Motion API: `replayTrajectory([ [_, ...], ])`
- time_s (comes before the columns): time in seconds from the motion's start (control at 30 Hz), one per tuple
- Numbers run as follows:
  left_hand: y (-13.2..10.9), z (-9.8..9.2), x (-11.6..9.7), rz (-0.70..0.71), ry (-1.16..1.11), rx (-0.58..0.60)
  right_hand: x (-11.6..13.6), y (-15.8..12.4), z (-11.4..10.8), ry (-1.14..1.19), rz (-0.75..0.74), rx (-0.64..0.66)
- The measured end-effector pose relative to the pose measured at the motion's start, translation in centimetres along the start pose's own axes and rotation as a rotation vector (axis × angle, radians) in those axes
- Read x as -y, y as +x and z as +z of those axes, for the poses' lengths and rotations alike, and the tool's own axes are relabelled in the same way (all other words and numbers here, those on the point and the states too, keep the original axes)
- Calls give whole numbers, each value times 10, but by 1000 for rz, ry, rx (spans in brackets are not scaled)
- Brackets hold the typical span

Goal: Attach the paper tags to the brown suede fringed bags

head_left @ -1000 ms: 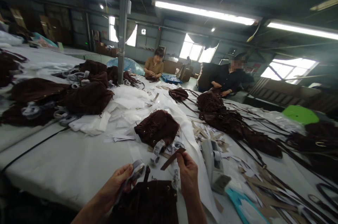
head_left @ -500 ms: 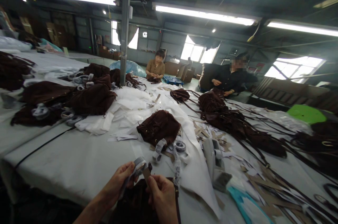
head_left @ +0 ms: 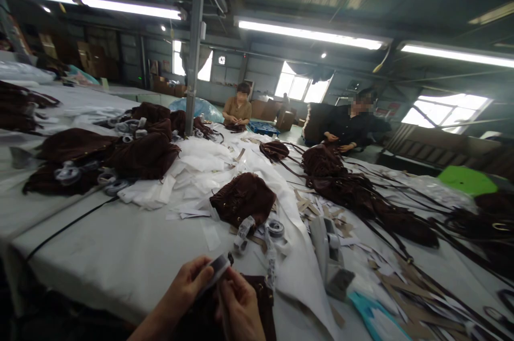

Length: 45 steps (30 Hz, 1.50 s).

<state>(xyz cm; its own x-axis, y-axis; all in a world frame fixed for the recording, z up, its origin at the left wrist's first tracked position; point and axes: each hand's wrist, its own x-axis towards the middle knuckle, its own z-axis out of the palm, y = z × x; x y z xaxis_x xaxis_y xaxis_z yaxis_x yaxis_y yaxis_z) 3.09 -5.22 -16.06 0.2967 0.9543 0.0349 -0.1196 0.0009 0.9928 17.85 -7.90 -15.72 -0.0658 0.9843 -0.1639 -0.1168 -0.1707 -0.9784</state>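
My left hand (head_left: 189, 283) pinches a grey, plastic-wrapped strap (head_left: 218, 266) near the table's front edge. Close against it, my right hand (head_left: 241, 299) has its fingers closed on the far end of the same strap; a greyish length runs down below these fingers. Beneath both hands lies a dark brown bag (head_left: 265, 298), partly hidden by them. Just beyond, another brown bag (head_left: 243, 199) rests on the table with wrapped strap ends (head_left: 243, 234) and a coiled wrapped strap (head_left: 276, 228) beside it.
A grey tape dispenser (head_left: 327, 255) stands right of my hands, near a blue plastic packet (head_left: 373, 314) and paper scraps (head_left: 405, 287). Brown bags lie in piles left (head_left: 140, 156) and right (head_left: 353, 196). A metal post (head_left: 195, 52) rises behind. Two people (head_left: 236, 108) sit across the table.
My hands have come together on the strap and sit slightly lower in view. The brownish strip that showed between my right fingers is now mostly covered. The view has shifted slightly.
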Motion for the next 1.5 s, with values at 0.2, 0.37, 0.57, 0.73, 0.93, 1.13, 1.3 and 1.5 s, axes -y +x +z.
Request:
replayTrajectory([
  [0.2,-2,1,-3,10,119,60,-15,-2,-15,-456,-303,-301],
  [0.37,-3,0,-3,8,131,30,-38,2,-12,-599,-473,-294],
  [0.57,-5,7,-7,50,116,39,-27,2,-2,-356,-285,-307],
  [0.73,-4,6,-2,12,77,59,-16,2,-6,32,-118,7],
  [0.93,-2,6,-4,28,178,73,-20,1,-16,157,42,-33],
  [1.13,-3,5,-10,14,240,107,-14,2,-9,493,158,-46],
  [1.3,-3,-1,-12,1,249,122,-17,1,-11,569,156,84],
  [1.5,2,-2,-13,3,267,183,-6,-1,-19,122,11,19],
])
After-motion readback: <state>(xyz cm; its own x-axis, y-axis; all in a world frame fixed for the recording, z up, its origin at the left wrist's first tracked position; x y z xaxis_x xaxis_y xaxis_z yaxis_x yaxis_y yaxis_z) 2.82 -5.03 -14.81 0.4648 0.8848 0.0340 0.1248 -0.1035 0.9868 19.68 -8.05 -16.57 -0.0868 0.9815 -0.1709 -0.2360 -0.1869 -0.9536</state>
